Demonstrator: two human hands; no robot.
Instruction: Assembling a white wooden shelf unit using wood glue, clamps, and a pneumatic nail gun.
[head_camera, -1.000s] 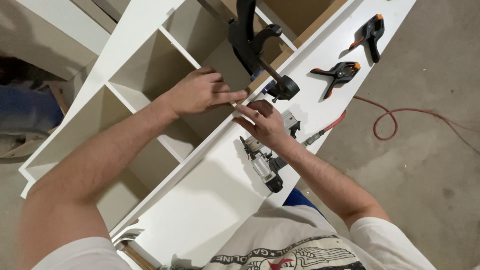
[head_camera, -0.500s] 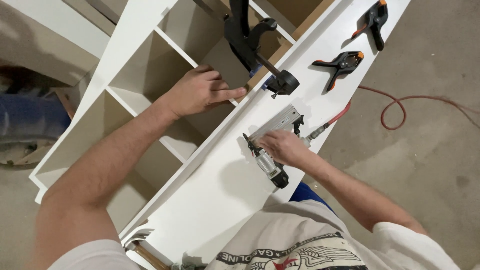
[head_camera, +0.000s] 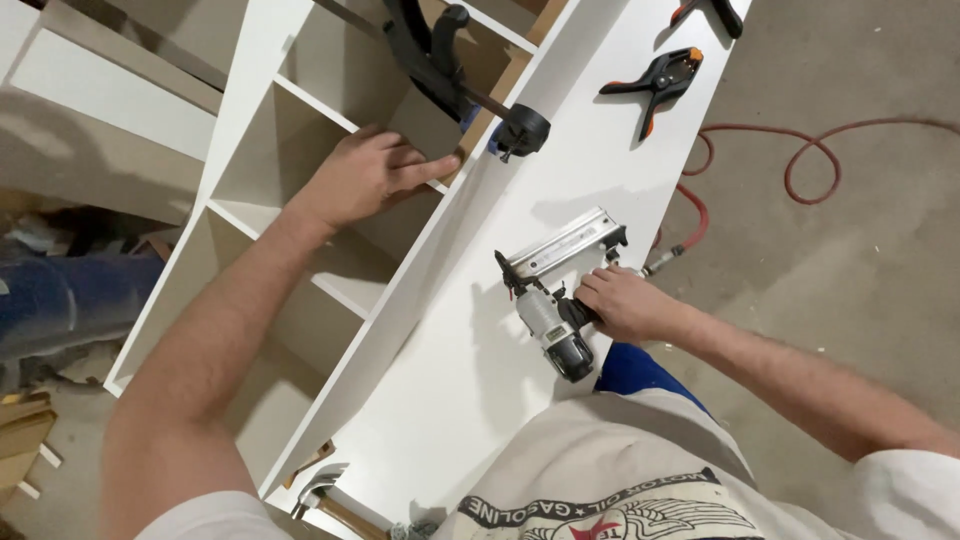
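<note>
The floor (head_camera: 880, 250) is grey and bare, and a big white shelf unit (head_camera: 470, 340) lies on its side in front of us. We look down on its wide white side panel, and next to it are the open boxes of the shelf.

Our right hand (head_camera: 625, 303) is closed around the handle of a nail gun (head_camera: 555, 295). The nail gun rests on the white panel, near its right edge. A red hose (head_camera: 800, 165) runs from the back of the gun and curls away over the floor.

Our left hand (head_camera: 368, 178) reaches into one of the boxes — it is partly open, with the fingers stretched out and pressing on a thin white divider (head_camera: 440, 185). It grips nothing that we can see.

Just past those fingers a big black clamp (head_camera: 450, 70) squeezes the shelf. A small black and orange clip (head_camera: 655, 82) lies farther up the panel — well apart from the nail gun. A hammer (head_camera: 320, 495) peeks out under the near end.
</note>
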